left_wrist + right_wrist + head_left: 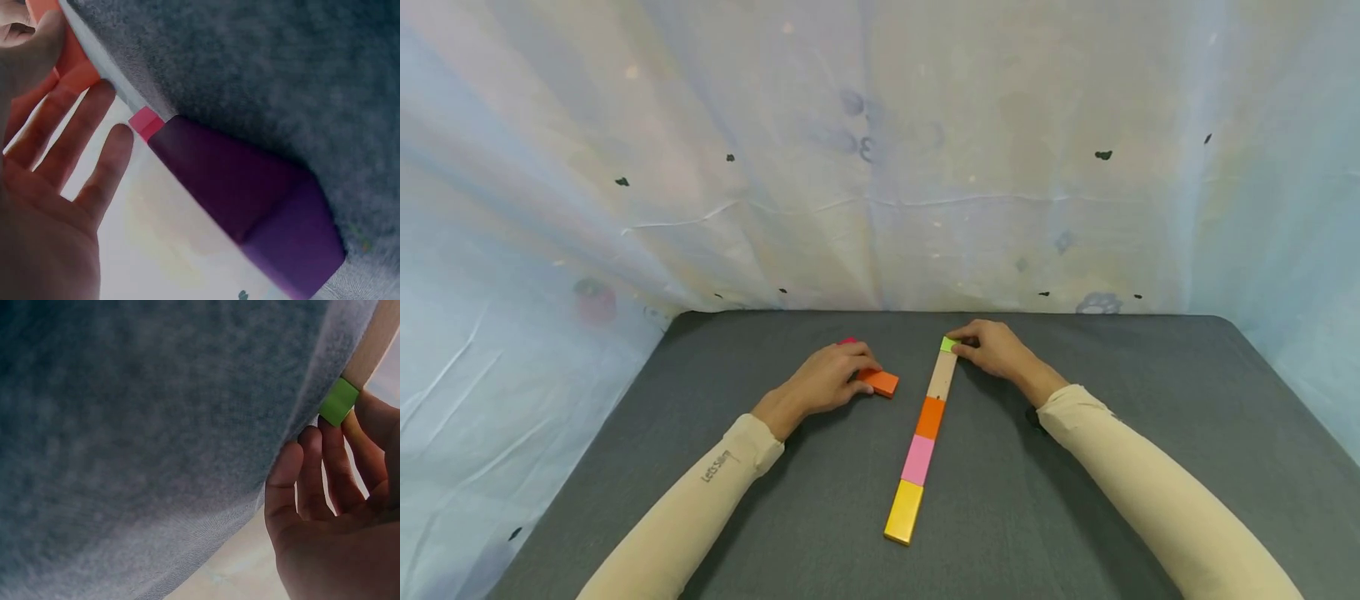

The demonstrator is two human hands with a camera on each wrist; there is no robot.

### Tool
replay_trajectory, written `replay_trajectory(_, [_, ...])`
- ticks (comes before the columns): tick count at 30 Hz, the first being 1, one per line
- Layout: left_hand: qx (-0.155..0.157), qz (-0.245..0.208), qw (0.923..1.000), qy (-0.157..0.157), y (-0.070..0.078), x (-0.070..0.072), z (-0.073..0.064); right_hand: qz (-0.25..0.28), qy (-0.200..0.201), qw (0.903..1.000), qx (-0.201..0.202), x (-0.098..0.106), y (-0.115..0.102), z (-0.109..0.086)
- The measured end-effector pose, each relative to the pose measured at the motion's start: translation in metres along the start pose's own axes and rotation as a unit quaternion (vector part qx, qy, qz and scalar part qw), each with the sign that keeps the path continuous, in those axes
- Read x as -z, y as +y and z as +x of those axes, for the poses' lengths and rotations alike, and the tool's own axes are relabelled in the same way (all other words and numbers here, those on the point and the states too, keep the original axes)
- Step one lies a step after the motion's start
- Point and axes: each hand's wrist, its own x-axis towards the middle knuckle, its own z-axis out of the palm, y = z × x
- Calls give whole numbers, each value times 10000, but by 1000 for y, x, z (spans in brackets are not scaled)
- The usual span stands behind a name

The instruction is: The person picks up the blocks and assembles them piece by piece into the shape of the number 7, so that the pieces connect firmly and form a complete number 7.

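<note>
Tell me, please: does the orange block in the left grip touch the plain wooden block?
Apart. The head view shows grey tabletop between the held orange block and the plain wooden block.

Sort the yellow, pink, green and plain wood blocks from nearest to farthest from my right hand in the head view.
1. Green block: far end, pinched by the right hand.
2. Plain wood block: directly below green.
3. Pink block: lower down, touching yellow.
4. Yellow block: near end, lowest in view.

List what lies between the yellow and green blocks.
Head view, from the yellow block to the green block: pink block, the row's orange block, then wood block, laid end to end.
</note>
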Motion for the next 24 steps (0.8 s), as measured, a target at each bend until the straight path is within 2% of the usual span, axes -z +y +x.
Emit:
replay_trajectory(9, [100,122,9994,294,-1,0,7,-42,23,10000,-4,-2,1,-1])
replay_trajectory(24, [259,-65,9995,188,-7,-2,21,-79,48,10000,1,-4,0,0])
